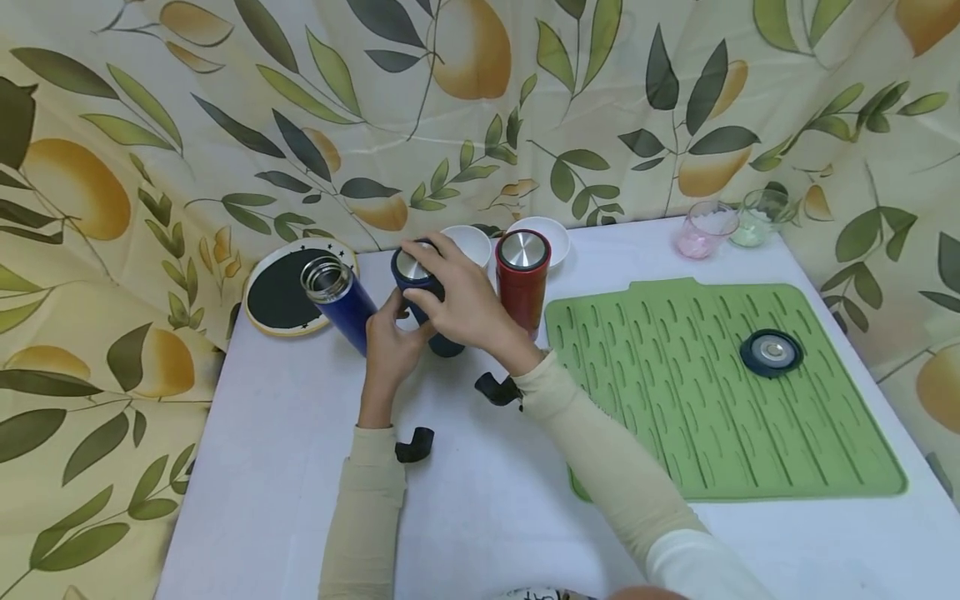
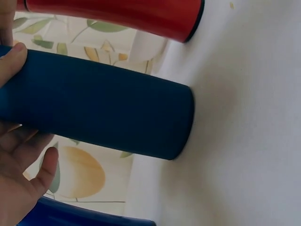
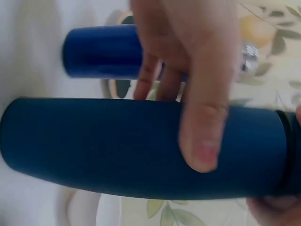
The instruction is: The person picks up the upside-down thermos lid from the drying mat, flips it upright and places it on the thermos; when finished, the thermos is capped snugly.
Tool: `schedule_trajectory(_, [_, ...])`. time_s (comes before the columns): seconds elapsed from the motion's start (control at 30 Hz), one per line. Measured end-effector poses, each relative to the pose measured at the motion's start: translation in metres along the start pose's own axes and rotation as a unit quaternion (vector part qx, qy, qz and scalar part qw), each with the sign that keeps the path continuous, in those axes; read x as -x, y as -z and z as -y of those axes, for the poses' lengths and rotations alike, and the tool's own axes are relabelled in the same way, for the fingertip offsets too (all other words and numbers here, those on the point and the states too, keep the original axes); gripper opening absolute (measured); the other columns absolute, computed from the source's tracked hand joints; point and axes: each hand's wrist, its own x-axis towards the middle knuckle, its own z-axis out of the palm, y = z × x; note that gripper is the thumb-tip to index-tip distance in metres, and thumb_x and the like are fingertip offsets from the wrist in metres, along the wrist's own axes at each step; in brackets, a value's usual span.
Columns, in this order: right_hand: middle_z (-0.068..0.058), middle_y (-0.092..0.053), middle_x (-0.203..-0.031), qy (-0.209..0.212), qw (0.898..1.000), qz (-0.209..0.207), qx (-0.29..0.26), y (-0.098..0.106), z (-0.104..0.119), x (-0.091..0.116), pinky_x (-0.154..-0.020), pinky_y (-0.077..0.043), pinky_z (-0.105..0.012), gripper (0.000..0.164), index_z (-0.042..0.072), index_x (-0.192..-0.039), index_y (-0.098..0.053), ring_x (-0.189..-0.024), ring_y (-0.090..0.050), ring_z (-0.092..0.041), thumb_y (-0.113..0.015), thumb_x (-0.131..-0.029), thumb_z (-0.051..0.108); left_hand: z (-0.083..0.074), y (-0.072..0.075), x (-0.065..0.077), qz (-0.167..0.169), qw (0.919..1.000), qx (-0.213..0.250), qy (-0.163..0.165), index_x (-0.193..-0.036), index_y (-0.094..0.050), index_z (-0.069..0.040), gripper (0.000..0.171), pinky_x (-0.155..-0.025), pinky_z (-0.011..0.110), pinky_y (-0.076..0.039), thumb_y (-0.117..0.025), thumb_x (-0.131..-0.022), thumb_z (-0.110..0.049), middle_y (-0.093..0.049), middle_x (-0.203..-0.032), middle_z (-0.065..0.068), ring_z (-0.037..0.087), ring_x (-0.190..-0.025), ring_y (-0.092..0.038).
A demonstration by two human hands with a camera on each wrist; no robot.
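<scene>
In the middle of the table, a dark teal flask (image 2: pixel 103 103) stands within both hands, its base at the white cloth. Around its body my left hand (image 1: pixel 393 346) curls, thumb on one side and fingers on the other. My right hand (image 1: pixel 465 296) grips the flask's dark cap (image 1: pixel 415 265) from above; this cap has a shiny steel top. Just left, a bright blue flask (image 1: pixel 347 312) is uncapped, showing its steel mouth. A red flask (image 1: pixel 521 287) with its cap on stands to the right. One loose dark cap (image 1: pixel 772 352) lies on the green mat.
The ridged green mat (image 1: pixel 675 400) covers the table's right part. Behind the flasks are two white bowls (image 1: pixel 471 242). A round black plate with a pale rim (image 1: pixel 281 296) lies at back left. Pink (image 1: pixel 701 233) and green glasses (image 1: pixel 752 223) stand at back right, before a fruit-patterned cloth.
</scene>
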Motion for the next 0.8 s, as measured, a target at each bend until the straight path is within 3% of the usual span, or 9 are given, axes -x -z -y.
schedule_trajectory(0.17, [-0.005, -0.042, -0.134, 0.022, 0.996, 0.063, -0.060, 0.014, -0.003, -0.008, -0.094, -0.039, -0.031, 0.051, 0.014, -0.134, -0.048, -0.114, -0.045, -0.015, -0.065, -0.085, 0.014, 0.001, 0.000, -0.001, 0.003, 1.0000, 0.004, -0.003, -0.116, -0.058, -0.021, 0.054, -0.080, 0.040, -0.045, -0.075, -0.072, -0.046, -0.064, -0.107, -0.007, 0.016, -0.095, -0.058])
schedule_trajectory(0.27, [-0.005, -0.041, -0.134, 0.034, 0.991, 0.103, -0.082, 0.022, -0.003, -0.012, -0.093, -0.038, -0.029, 0.050, 0.013, -0.133, -0.048, -0.114, -0.044, -0.014, -0.064, -0.086, 0.011, 0.001, 0.001, -0.002, 0.007, 1.0000, 0.004, -0.004, -0.113, -0.059, -0.022, 0.052, -0.081, 0.038, -0.044, -0.075, -0.071, -0.048, -0.063, -0.105, -0.009, 0.011, -0.094, -0.057])
schedule_trajectory(0.37, [-0.004, -0.040, -0.135, 0.033, 0.988, 0.117, -0.090, 0.026, -0.004, -0.012, -0.093, -0.038, -0.029, 0.050, 0.014, -0.134, -0.048, -0.115, -0.043, -0.013, -0.063, -0.086, 0.011, 0.000, 0.000, -0.003, 0.015, 0.9998, 0.011, -0.006, -0.113, -0.059, -0.023, 0.051, -0.082, 0.038, -0.044, -0.075, -0.071, -0.048, -0.063, -0.106, -0.011, 0.009, -0.094, -0.056])
schedule_trajectory(0.6, [-0.001, -0.042, -0.133, 0.027, 0.987, 0.084, -0.134, 0.017, -0.011, -0.006, -0.093, -0.040, -0.030, 0.050, 0.018, -0.135, -0.047, -0.115, -0.043, -0.012, -0.063, -0.087, 0.014, 0.001, -0.001, 0.000, 0.014, 0.9998, 0.016, 0.002, -0.117, -0.057, -0.025, 0.054, -0.082, 0.038, -0.043, -0.074, -0.071, -0.048, -0.062, -0.108, -0.012, 0.009, -0.094, -0.055])
schedule_trajectory(0.8, [-0.002, -0.040, -0.134, 0.022, 0.995, 0.054, -0.084, 0.012, -0.008, -0.002, -0.093, -0.041, -0.033, 0.051, 0.021, -0.136, -0.046, -0.116, -0.044, -0.015, -0.062, -0.088, 0.017, 0.002, 0.000, 0.000, 0.018, 0.9997, 0.016, 0.002, -0.116, -0.058, -0.022, 0.051, -0.082, 0.037, -0.044, -0.074, -0.073, -0.045, -0.063, -0.108, -0.008, 0.011, -0.094, -0.055])
